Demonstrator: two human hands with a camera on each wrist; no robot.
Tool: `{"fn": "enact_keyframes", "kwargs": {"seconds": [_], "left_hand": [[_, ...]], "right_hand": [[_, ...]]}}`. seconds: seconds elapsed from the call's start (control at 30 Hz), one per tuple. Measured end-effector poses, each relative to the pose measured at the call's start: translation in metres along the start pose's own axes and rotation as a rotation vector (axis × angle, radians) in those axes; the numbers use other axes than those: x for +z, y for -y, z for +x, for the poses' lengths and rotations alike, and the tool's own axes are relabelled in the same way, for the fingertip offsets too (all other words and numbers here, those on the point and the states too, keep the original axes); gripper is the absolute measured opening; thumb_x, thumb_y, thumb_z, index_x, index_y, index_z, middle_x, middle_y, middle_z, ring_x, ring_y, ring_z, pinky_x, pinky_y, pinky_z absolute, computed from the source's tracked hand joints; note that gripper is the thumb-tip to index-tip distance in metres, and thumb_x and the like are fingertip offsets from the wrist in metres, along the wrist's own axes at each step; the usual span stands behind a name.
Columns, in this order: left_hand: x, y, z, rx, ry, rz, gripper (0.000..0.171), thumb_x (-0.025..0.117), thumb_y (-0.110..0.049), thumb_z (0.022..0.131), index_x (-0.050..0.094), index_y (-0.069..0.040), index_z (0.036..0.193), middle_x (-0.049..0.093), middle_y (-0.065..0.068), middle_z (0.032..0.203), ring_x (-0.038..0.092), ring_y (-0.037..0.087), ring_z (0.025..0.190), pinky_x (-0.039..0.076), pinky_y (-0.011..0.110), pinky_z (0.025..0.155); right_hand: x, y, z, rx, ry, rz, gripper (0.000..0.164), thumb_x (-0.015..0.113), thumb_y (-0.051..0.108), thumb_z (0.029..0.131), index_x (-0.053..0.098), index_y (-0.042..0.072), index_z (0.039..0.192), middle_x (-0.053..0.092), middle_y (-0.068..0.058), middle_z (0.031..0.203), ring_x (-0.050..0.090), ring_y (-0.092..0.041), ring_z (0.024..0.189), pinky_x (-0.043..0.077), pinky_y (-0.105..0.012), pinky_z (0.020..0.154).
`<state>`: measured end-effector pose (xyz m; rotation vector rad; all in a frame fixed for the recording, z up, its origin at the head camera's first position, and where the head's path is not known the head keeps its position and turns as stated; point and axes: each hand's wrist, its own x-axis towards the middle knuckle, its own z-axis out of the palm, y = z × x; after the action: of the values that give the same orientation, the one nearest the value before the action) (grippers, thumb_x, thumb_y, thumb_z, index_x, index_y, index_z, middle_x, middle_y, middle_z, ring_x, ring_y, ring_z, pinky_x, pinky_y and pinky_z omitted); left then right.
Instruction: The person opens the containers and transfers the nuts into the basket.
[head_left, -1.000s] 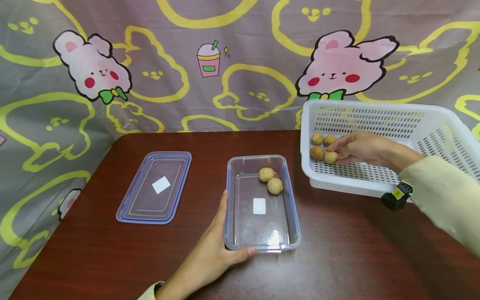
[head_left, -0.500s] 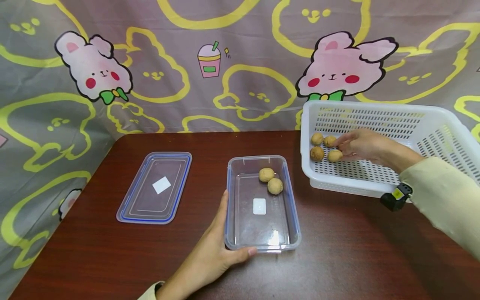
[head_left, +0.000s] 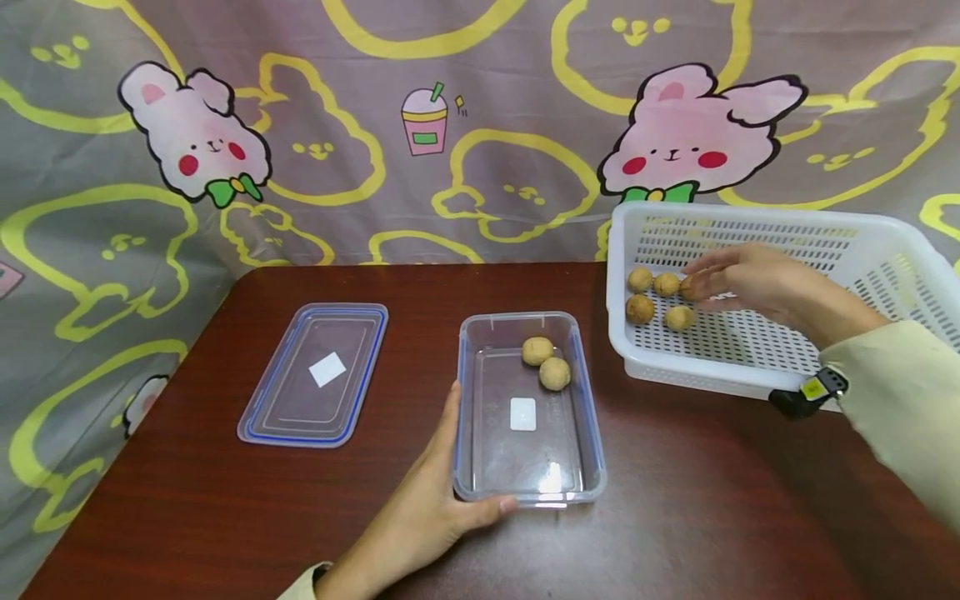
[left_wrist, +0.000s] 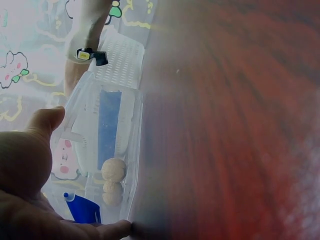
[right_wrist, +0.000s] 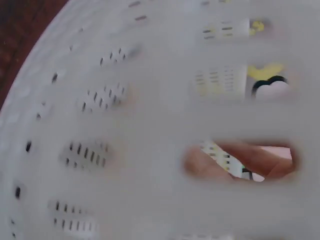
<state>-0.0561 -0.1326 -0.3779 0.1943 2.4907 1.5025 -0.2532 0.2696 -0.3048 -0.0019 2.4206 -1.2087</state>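
Note:
A clear plastic food container (head_left: pixel 525 492) stands on the table, with two walnuts (head_left: pixel 555 374) near its far right corner. My left hand (head_left: pixel 420 500) grips its near left corner, thumb at the front rim and fingers along the left side. In the left wrist view the same container (left_wrist: pixel 137 165) shows a blue latch (left_wrist: pixel 84 207) by the palm. My right hand (head_left: pixel 757 283) reaches into a white slotted basket (head_left: pixel 697 379), its fingers spread and overlapping one walnut (head_left: pixel 687 289). Several more walnuts lie at the basket's left end, including one (head_left: pixel 679 317) below the fingertips.
A clear lid (head_left: pixel 318 375) with a blue seal and a white label lies flat on the left of the table (head_left: pixel 225 517). The basket's wall (right_wrist: pixel 160 115) fills most of the right wrist view. A printed curtain (head_left: pixel 315 125) hangs behind the table.
My right hand has shifted a little to the right and its fingers have spread. The front walnut has moved right, away from the others, and another walnut now shows at the fingertips.

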Motion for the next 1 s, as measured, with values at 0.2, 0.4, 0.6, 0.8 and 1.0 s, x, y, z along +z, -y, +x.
{"fn": "enact_keyframes", "kwargs": {"seconds": [0.2, 0.4, 0.6, 0.8, 1.0], "left_hand": [[0.001, -0.001, 0.000, 0.002, 0.005, 0.001, 0.137, 0.095, -0.036, 0.075, -0.006, -0.037, 0.168, 0.011, 0.001, 0.176, 0.025, 0.025, 0.158, 0.023, 0.056, 0.126], [0.001, -0.001, 0.000, 0.005, 0.004, 0.006, 0.137, 0.095, -0.035, 0.075, -0.005, -0.036, 0.168, 0.011, 0.001, 0.176, 0.025, 0.025, 0.158, 0.023, 0.056, 0.126], [0.001, 0.000, 0.000, 0.001, 0.000, 0.004, 0.137, 0.095, -0.036, 0.075, -0.005, -0.036, 0.169, 0.011, 0.001, 0.176, 0.025, 0.024, 0.158, 0.023, 0.056, 0.126], [0.001, 0.001, 0.001, 0.002, 0.001, 0.011, 0.136, 0.095, -0.038, 0.075, -0.005, -0.036, 0.168, 0.011, 0.001, 0.177, 0.025, 0.025, 0.158, 0.024, 0.056, 0.126], [0.001, 0.001, 0.001, 0.001, 0.002, 0.007, 0.137, 0.095, -0.040, 0.075, -0.005, -0.036, 0.168, 0.012, 0.002, 0.176, 0.026, 0.026, 0.158, 0.024, 0.057, 0.125]], "right_hand": [[-0.001, 0.006, -0.012, -0.028, -0.021, -0.001, 0.057, 0.055, 0.017, 0.109, 0.036, -0.006, 0.157, 0.042, -0.028, 0.156, 0.061, -0.008, 0.109, 0.061, -0.029, 0.092], [0.003, 0.020, -0.026, -0.067, -0.028, -0.039, 0.061, 0.057, 0.022, 0.109, 0.035, -0.004, 0.159, 0.042, -0.029, 0.158, 0.061, 0.003, 0.101, 0.060, -0.022, 0.086], [0.015, 0.041, -0.044, -0.138, -0.066, -0.091, 0.060, 0.063, 0.026, 0.106, 0.043, 0.003, 0.157, 0.048, -0.025, 0.155, 0.065, -0.011, 0.112, 0.058, -0.018, 0.082], [0.045, 0.057, -0.061, -0.232, -0.055, -0.137, 0.058, 0.069, 0.022, 0.102, 0.050, 0.006, 0.154, 0.055, -0.023, 0.150, 0.058, -0.040, 0.131, 0.056, -0.018, 0.083], [0.074, 0.067, -0.071, -0.333, -0.073, -0.171, 0.048, 0.072, 0.021, 0.100, 0.061, 0.010, 0.145, 0.066, -0.017, 0.141, 0.067, -0.035, 0.124, 0.057, -0.036, 0.091]]}}
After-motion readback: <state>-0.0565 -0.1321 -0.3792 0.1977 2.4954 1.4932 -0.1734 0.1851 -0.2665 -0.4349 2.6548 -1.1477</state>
